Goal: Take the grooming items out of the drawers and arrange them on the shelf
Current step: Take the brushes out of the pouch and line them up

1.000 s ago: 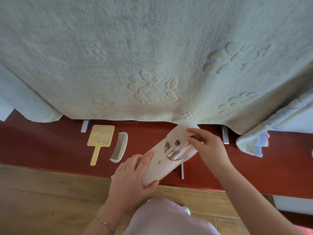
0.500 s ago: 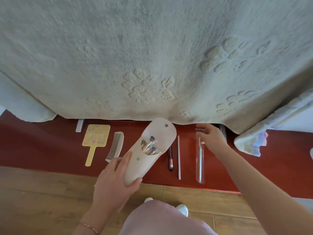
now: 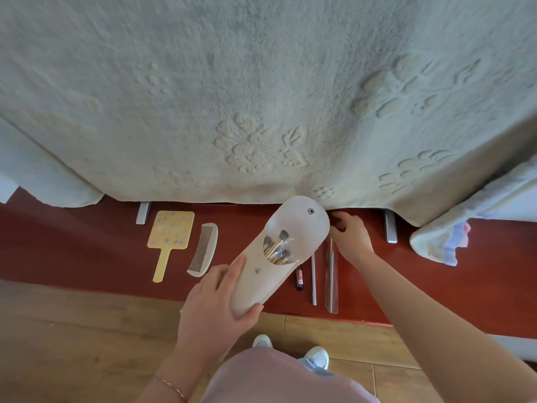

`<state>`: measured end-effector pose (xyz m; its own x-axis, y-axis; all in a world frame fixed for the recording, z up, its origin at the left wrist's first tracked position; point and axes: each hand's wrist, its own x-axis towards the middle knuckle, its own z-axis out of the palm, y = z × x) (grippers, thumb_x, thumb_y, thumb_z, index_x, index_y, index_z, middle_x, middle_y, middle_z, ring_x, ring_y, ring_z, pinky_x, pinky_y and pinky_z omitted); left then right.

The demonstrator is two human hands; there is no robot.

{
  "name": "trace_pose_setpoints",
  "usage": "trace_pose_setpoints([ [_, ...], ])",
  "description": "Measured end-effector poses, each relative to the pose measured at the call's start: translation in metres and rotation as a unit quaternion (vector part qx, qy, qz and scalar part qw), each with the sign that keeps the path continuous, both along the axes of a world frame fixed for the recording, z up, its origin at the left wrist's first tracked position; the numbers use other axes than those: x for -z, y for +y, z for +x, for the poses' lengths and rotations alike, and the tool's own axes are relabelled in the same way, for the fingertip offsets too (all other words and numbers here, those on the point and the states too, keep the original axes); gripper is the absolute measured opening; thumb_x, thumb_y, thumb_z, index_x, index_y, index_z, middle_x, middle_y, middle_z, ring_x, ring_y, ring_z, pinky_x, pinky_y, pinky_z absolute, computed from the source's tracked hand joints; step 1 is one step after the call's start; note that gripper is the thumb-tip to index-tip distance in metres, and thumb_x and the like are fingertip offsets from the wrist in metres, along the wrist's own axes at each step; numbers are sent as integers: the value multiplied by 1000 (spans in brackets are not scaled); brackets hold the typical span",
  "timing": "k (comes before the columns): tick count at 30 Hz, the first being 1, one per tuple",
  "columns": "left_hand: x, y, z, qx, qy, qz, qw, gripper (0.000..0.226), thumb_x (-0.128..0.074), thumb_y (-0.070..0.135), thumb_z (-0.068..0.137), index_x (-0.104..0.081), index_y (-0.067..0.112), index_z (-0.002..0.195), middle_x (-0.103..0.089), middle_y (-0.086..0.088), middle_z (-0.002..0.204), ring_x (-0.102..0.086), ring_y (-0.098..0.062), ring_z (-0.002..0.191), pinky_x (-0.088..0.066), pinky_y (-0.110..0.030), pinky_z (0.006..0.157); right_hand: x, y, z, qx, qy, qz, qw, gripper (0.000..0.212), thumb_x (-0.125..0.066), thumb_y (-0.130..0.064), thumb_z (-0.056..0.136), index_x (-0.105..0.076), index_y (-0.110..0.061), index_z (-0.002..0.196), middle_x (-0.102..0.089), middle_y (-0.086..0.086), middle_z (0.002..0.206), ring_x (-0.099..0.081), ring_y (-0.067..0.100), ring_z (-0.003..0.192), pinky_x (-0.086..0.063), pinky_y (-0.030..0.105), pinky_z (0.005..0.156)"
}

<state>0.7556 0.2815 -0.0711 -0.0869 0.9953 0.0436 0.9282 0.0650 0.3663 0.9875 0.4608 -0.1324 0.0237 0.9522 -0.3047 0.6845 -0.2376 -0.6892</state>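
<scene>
My left hand [image 3: 216, 308] grips the lower end of a cream brush pouch [image 3: 279, 251], flap open, with several gold-handled makeup brushes [image 3: 276, 245] showing inside. The pouch is held tilted above the red shelf [image 3: 87, 257]. My right hand [image 3: 350, 232] rests on the shelf just right of the pouch's flap, fingers curled at the top end of a brush in a clear sleeve [image 3: 331, 280]; whether it grips it is unclear. A yellow hand mirror [image 3: 168, 237] and a cream comb [image 3: 203, 248] lie on the shelf at left.
A dark lip-product tube [image 3: 299, 279] and a thin grey stick [image 3: 313, 282] lie beside the sleeved brush. A thick pale blanket [image 3: 261, 97] hangs over the shelf's back. A folded towel [image 3: 441, 239] sits at right. Wooden floor [image 3: 72, 330] is below.
My right hand drew a sleeved brush out of the pouch, laid it on the shelf and slid toward its upper end. My left hand swung the pouch leftward and more upright.
</scene>
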Motion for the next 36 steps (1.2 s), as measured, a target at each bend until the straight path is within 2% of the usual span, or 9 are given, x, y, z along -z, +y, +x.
trace_pose_setpoints([
  [5, 2, 6, -1, 0, 27, 3, 1000, 77, -54, 57, 63, -49, 19, 130, -55, 2, 96, -58, -15, 75, -51, -29, 64, -63, -28, -5, 194, 117, 122, 966, 8, -48, -22, 93, -55, -20, 92, -57, -5, 83, -52, 13, 75, -37, 23, 64],
  [10, 4, 13, 6, 13, 28, 16, 999, 76, -54, 56, 64, -48, 19, 130, -56, 0, 96, -59, -17, 80, -51, -30, 64, -94, -76, -33, -7, 86, 108, 990, 17, -57, -43, 82, -63, -28, 88, -55, -8, 80, -50, 10, 80, -42, 25, 73],
  [13, 3, 17, 12, 36, 31, 32, 998, 76, -56, 56, 63, -49, 18, 129, -57, -2, 98, -60, -19, 81, -51, -32, 64, -93, -84, -48, 13, 103, 36, 994, 20, -62, -45, 80, -67, -30, 92, -55, -9, 88, -52, 11, 91, -45, 33, 83],
  [17, 5, 18, 12, 51, 38, 36, 997, 75, -58, 55, 63, -49, 18, 128, -57, -2, 98, -60, -18, 79, -49, -30, 62, -104, -80, -51, 94, 243, -67, 963, 4, -64, -28, 84, -65, -32, 84, -65, -8, 87, -59, 7, 87, -46, 22, 76],
  [22, 9, 17, 6, 37, 39, 20, 998, 76, -54, 57, 64, -45, 21, 131, -58, -2, 99, -61, -20, 82, -52, -33, 66, -100, -64, -37, 188, 318, -68, 927, 7, -58, -17, 90, -65, -18, 89, -68, 0, 84, -59, 11, 70, -45, 22, 63],
  [26, 12, 15, -5, 12, 37, 2, 999, 77, -51, 58, 65, -47, 20, 131, -55, 0, 98, -60, -20, 83, -52, -35, 65, -102, -38, -5, 275, 428, -28, 860, 16, -50, -8, 94, -57, -15, 80, -62, -1, 61, -49, 6, 45, -41, 21, 50],
  [29, 16, 12, -11, 2, 44, -3, 999, 77, -50, 58, 65, -48, 18, 131, -56, -1, 98, -60, -22, 83, -52, -35, 66, -94, -19, 25, 320, 396, 25, 860, 17, -53, -10, 92, -58, -18, 78, -53, -2, 57, -45, 6, 39, -39, 21, 44],
  [33, 16, 11, -11, -13, 40, -3, 999, 77, -49, 57, 64, -47, 18, 131, -56, -2, 97, -60, -24, 79, -52, -36, 63, -66, -6, 46, 190, 168, 4, 967, 7, -58, -21, 87, -62, -22, 82, -56, 0, 63, -49, 14, 48, -43, 26, 53],
  [36, 14, 8, -9, -8, 40, 8, 999, 77, -50, 57, 64, -48, 17, 130, -56, -3, 97, -59, -23, 76, -51, -35, 61, -36, -6, 45, 112, 77, -40, 990, 9, -56, -19, 86, -65, -19, 84, -56, 0, 61, -52, 16, 49, -42, 26, 52],
])
